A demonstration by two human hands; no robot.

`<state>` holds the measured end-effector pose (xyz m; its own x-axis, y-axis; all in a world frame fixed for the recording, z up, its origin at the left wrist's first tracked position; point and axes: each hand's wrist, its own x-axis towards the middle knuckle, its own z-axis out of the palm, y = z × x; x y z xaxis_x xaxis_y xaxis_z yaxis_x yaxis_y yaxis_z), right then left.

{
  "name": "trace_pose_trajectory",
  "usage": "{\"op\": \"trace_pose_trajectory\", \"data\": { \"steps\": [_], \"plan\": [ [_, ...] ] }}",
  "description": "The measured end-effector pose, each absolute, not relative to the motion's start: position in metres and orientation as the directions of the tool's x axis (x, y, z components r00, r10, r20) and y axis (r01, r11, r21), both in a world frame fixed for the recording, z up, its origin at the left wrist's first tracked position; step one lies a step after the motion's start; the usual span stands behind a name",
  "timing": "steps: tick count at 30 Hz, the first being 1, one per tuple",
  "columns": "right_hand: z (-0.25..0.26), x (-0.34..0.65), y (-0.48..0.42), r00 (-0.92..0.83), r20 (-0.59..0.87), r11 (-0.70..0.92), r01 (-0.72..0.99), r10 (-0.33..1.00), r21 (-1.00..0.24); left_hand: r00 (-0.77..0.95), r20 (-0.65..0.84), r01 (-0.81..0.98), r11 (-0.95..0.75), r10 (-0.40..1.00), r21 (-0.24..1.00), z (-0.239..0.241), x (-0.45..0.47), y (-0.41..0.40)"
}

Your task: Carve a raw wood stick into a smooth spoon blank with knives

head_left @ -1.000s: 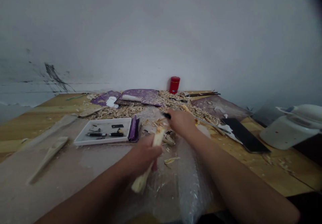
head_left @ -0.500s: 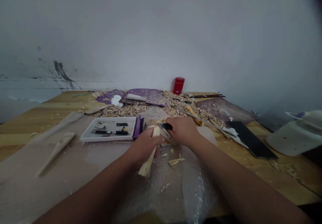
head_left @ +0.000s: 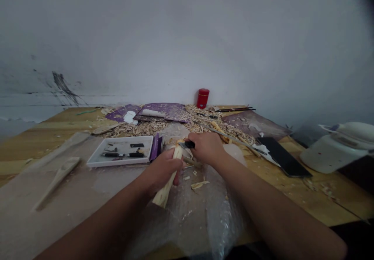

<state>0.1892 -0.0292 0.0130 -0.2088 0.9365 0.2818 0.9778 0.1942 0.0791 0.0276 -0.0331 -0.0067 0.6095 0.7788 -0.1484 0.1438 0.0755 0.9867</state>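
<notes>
My left hand (head_left: 164, 167) is wrapped round a pale piece of wood (head_left: 163, 193), its lower end slanting toward me and its upper end pointing away. A black-handled knife (head_left: 186, 144) is gripped in my right hand (head_left: 205, 146), its blade at the upper end of the wood. Loose shavings (head_left: 200, 184) lie on the clear plastic sheet below my hands. Just left of my hands, a white tray (head_left: 91, 164) holds a black pen and small dark parts. Farther left lies a carved wooden spoon (head_left: 60, 178).
Heaped wood shavings (head_left: 146, 128) and purple sheets (head_left: 171, 110) spread along the back. A red can (head_left: 202, 98) stands by the wall. To the right are a long metal rod (head_left: 233, 138), a black flat slab (head_left: 282, 157) and a white pot (head_left: 321, 155).
The whole view has shifted, so the table things sit slightly farther left. Both hands keep their hold, and the knife stays at the wood's upper end.
</notes>
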Motion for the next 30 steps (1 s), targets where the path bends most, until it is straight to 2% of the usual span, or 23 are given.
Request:
{"op": "trace_pose_trajectory", "data": {
  "steps": [8, 11, 13, 14, 17, 21, 30],
  "plan": [
    [0.010, 0.194, -0.025, -0.176, 0.256, 0.161, 0.984, 0.950, 0.080, 0.642, -0.185, 0.065, 0.187, 0.744, 0.980, 0.000, 0.028, -0.037],
    [0.012, 0.213, -0.014, 0.029, 0.221, -0.047, 0.996, 0.975, 0.077, 0.681, -0.197, 0.059, 0.215, 0.706, 0.975, 0.003, 0.027, -0.043],
    [0.015, 0.224, -0.009, 0.195, 0.261, -0.220, 0.973, 0.945, 0.068, 0.695, -0.186, 0.030, 0.231, 0.694, 0.972, 0.004, 0.026, -0.044],
    [0.017, 0.226, -0.009, 0.218, 0.297, -0.245, 0.968, 0.930, 0.056, 0.680, -0.173, 0.008, 0.228, 0.713, 0.974, 0.004, 0.025, -0.044],
    [0.020, 0.217, -0.017, 0.096, 0.329, -0.123, 0.991, 0.939, 0.060, 0.624, -0.127, -0.064, 0.213, 0.771, 0.975, 0.004, 0.024, -0.039],
    [0.018, 0.191, -0.033, -0.110, 0.316, 0.088, 0.993, 0.943, 0.082, 0.630, -0.105, -0.129, 0.237, 0.769, 0.963, 0.001, 0.026, -0.036],
    [0.015, 0.177, -0.040, -0.199, 0.256, 0.185, 0.980, 0.946, 0.080, 0.623, -0.101, -0.120, 0.223, 0.776, 0.967, -0.004, 0.028, -0.037]
  ]
}}
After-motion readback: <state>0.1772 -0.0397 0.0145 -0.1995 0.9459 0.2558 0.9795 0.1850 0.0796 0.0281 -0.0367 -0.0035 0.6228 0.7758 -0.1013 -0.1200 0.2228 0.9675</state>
